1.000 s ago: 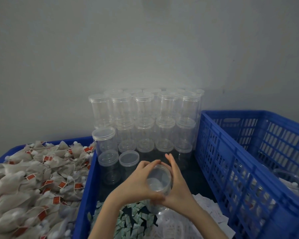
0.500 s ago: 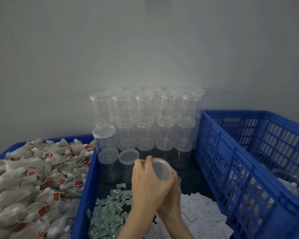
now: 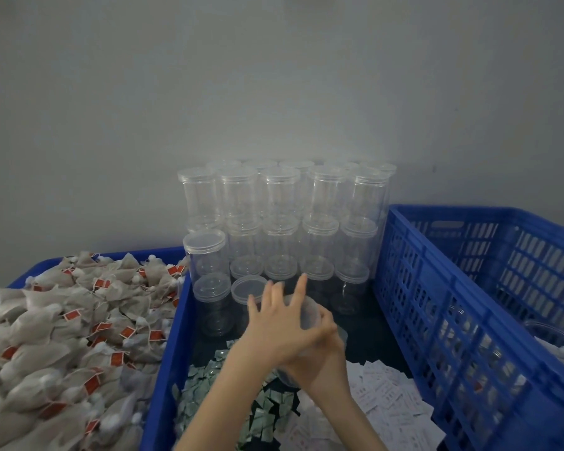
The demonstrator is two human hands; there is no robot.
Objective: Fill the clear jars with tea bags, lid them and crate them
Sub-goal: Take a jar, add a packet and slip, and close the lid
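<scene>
Green sachets (image 3: 241, 402): nearest us, a loose heap of small pale-green packets on the floor of the middle blue bin (image 3: 163, 369).
White slips (image 3: 391, 398): a second heap just right of the green one, small white packets with print we cannot read.
Right hand (image 3: 323, 359): we grip the body of a clear jar (image 3: 306, 315) from below and from the right, fingers curled round it; the jar is tilted, held above the two heaps.
Left hand (image 3: 284, 323): laid over the jar's top, palm down, fingers spread and fairly straight; whether it presses a lid there we cannot tell.
Tea bags (image 3: 62, 336): a big pile in the left bin, beige pouches with red tags and white strings.
Blue crate (image 3: 469, 320): on our right, lattice walls, with what looks like a clear jar showing low inside it.
Stacked jars (image 3: 284, 229): at the far end of the middle bin, lidded clear jars piled in tiers against the grey wall (image 3: 274, 76).
</scene>
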